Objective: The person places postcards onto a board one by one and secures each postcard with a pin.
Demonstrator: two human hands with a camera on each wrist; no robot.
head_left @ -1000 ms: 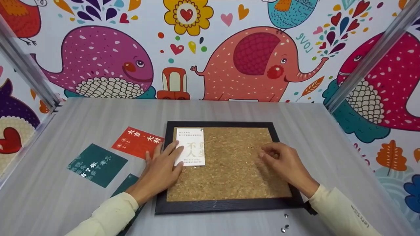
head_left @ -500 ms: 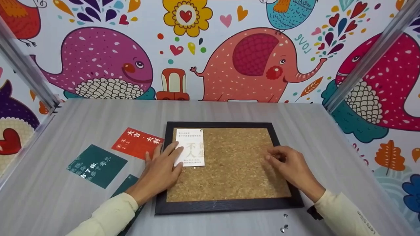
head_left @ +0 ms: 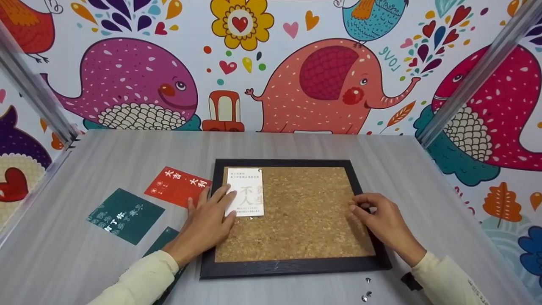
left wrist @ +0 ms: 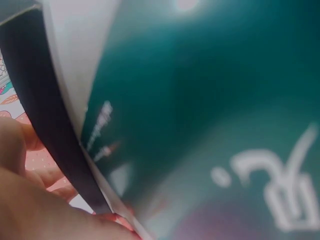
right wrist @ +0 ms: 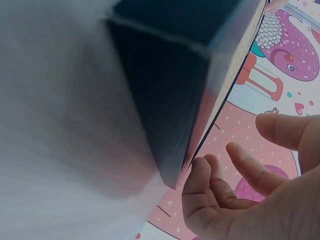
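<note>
A black-framed cork board (head_left: 305,220) lies flat on the table. At its upper left is a white card (head_left: 245,192) with printed characters and a small pin (head_left: 260,170) at its top right corner. My left hand (head_left: 207,220) rests over the board's left edge, its fingertips on the card. Over the right side of the frame is my right hand (head_left: 379,216), fingers loosely bent. In the right wrist view, a gap separates the thumb and forefinger (right wrist: 257,170), with nothing between them, close beside the board's black frame (right wrist: 165,95).
Left of the board lie a red card (head_left: 173,186), a green card (head_left: 127,217) and another green card (head_left: 163,240), partly under the left arm. Several loose metal pins (head_left: 367,293) lie in front of the board's right corner. A patterned wall (head_left: 228,63) stands behind the table.
My right hand has moved right and slightly nearer, from over the cork to the board's right frame. The left hand and the white card have stayed in place.
</note>
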